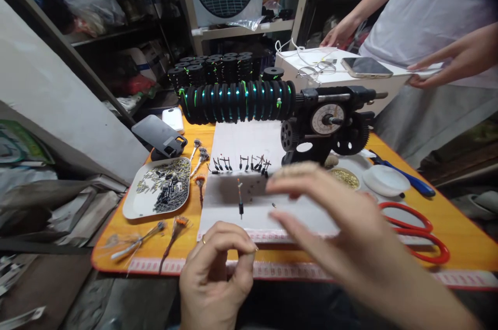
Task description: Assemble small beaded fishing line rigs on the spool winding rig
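In the head view, I hold my left hand low near the centre, its fingers narrow, thumb and index pinched on a tiny piece too small to identify. My right hand is blurred, fingers spread wide, thumb and index well apart with nothing visible between them.

Directly beyond the left fingers, a thin wired part with a black end lies on a white sheet. Farther off is a row of small black-ended pins. A small fragment lies just beyond the right thumb.

Left of the left fingers, a white tray of small metal and dark pieces rests on the orange surface, near a grey phone-like device. Right of the right fingers are red-handled scissors and a white lid-like dish.

Beyond both hands stands a black geared machine with a dial, bearing a horizontal stack of black rings. At far right, another person touches a white box carrying a smartphone.
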A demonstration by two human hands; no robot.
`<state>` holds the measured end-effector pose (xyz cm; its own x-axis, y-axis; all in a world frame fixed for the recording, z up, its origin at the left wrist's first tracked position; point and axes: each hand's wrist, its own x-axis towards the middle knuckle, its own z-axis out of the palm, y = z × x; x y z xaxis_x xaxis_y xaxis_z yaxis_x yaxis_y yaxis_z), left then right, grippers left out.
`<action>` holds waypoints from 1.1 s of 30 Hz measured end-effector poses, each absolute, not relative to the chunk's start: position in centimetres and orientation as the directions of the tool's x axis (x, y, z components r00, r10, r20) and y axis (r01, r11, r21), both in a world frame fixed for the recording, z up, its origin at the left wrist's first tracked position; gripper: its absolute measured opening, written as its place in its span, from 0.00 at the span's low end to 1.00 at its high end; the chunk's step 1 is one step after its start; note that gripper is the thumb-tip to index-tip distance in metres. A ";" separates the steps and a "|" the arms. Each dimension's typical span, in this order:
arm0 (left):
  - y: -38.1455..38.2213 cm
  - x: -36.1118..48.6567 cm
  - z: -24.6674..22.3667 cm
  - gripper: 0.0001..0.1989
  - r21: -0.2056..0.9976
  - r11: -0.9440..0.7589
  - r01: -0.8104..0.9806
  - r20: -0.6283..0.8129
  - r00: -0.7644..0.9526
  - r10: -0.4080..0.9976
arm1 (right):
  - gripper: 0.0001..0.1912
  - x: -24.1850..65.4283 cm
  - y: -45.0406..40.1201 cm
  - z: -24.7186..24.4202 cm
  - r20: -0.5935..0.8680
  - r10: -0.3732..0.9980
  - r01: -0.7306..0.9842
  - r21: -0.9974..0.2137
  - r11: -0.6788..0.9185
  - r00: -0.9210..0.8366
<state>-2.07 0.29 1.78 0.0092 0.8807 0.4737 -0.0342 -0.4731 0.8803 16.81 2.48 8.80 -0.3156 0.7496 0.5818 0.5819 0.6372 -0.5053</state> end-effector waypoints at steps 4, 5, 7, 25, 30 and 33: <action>0.4 -2.2 1.5 0.10 0.911 -0.395 -0.121 0.400 0.025 0.916 | 0.18 16.5 9.2 15.0 0.743 0.536 0.769 -0.044 0.638 -0.402; 0.4 -2.2 1.3 0.10 0.916 -0.375 -0.140 0.382 0.027 0.924 | 0.20 16.1 11.1 16.1 0.715 0.544 0.785 0.010 0.619 -0.439; 0.4 -2.2 1.1 0.09 0.921 -0.349 -0.171 0.357 0.016 0.934 | 0.21 15.2 14.3 17.6 0.605 0.652 0.826 0.016 0.564 -0.457; -0.5 -0.2 0.8 0.07 0.891 -0.134 -0.433 0.092 -0.115 0.989 | 0.14 14.0 7.8 12.0 0.768 0.451 0.689 -0.018 0.725 -0.455; -0.8 0.1 1.5 0.10 0.872 -0.061 -0.486 -0.001 -0.126 0.992 | 0.11 16.0 1.0 7.4 0.528 0.709 0.392 -0.594 0.702 -0.468; -0.9 0.5 1.8 0.14 0.855 0.009 -0.518 -0.054 -0.072 0.996 | 0.16 16.7 0.0 5.2 0.561 0.706 0.351 -0.617 0.705 -0.432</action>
